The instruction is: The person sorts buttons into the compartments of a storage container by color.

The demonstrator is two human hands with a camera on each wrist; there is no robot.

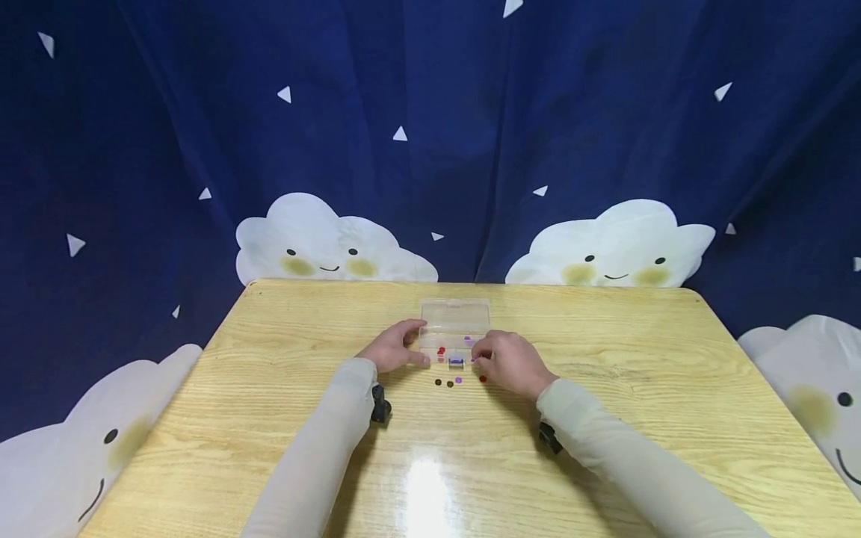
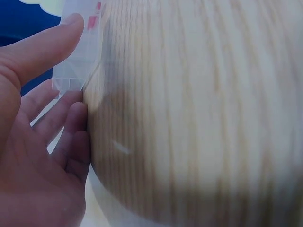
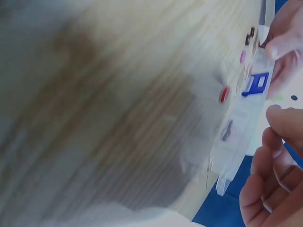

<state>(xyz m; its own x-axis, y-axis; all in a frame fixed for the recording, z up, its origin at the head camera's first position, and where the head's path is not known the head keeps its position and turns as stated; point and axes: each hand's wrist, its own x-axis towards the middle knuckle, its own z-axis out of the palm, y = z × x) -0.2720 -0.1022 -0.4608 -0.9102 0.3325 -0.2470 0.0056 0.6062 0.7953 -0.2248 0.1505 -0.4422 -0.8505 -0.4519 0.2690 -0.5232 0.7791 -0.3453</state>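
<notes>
A clear plastic box (image 1: 430, 341) lies on the table with its transparent lid (image 1: 455, 314) tipped back. My left hand (image 1: 395, 347) holds its left end, thumb at the front corner and fingers toward the back. Inside are small red pieces (image 1: 441, 350) and purple pieces (image 1: 468, 340). A blue clasp (image 3: 257, 84) shows at the box's front. Above the right end is my right hand (image 1: 511, 361), fingers curled and thumb near the index fingertip; whether a small piece is between them cannot be seen. Small round discs lie in front: black (image 1: 438, 382), purple (image 1: 459, 380), red (image 1: 482, 379).
The wooden table (image 1: 605, 351) reaches back to a dark blue curtain (image 1: 444, 149) with white cloud and triangle shapes. A second black disc (image 1: 450, 384) lies beside the first. Glare brightens the table's near middle.
</notes>
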